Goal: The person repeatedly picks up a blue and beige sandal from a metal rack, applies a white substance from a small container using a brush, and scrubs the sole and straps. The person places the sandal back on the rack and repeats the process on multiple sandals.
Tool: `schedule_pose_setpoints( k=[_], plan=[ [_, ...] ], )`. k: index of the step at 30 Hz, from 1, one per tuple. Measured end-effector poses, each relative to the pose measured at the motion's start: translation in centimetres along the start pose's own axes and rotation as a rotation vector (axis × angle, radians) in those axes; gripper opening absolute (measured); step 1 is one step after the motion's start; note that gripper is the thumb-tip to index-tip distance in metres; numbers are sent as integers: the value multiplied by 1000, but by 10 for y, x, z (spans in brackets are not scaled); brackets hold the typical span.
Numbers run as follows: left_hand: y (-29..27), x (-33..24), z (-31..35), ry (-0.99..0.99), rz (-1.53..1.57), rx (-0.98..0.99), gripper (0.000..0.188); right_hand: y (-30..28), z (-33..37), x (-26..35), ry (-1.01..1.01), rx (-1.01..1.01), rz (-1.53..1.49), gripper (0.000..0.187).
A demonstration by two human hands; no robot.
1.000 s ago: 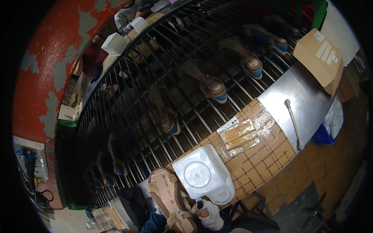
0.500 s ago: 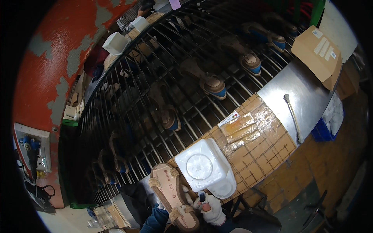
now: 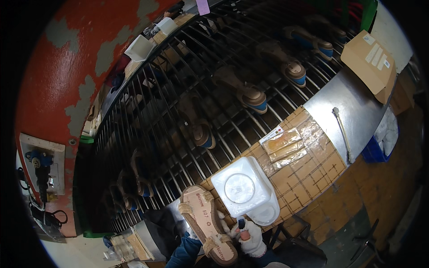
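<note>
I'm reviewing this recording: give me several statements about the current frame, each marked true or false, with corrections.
1. Brown sandals on the dark metal bars show blue parts. True.
2. The white, square plastic container stands on those bars. False: it stands on a tan, grid-marked sheet.
3. The right hand wears a white glove. True.
4. The brown cardboard box is at the picture's lower left. False: it is at upper right.

Your right hand point(image 3: 251, 242) looks clad in fuzzy white cloth. Your sandal point(image 3: 202, 217): smooth matt insole, rough woven straps point(image 3: 212, 244). You face glossy white plastic container point(image 3: 240, 187); smooth, shiny metal tabletop point(image 3: 328, 100); crinkled, glossy clear-film packet point(image 3: 285, 146); glossy red-painted panel point(image 3: 56, 85), patchy.
</note>
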State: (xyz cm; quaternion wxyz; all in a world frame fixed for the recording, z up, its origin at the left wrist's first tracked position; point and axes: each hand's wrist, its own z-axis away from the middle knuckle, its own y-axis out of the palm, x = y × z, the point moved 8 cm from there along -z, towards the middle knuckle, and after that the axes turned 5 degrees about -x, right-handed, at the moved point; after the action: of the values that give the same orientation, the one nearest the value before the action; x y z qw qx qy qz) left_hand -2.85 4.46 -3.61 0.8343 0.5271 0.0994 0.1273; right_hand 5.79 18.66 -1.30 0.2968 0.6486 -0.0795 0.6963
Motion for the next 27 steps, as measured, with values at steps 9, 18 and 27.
schedule_pose_setpoints(
  k=[9,18,27],
  plan=[
    [-3,1,1,-15,1,-6,96,-1,-1,6,-63,1,47,20],
    [-1,0,0,-27,-9,0,97,-2,-4,12,-97,-11,52,27],
    [1,0,-3,-28,-10,4,97,-1,-4,8,-75,0,41,31]
  ],
)
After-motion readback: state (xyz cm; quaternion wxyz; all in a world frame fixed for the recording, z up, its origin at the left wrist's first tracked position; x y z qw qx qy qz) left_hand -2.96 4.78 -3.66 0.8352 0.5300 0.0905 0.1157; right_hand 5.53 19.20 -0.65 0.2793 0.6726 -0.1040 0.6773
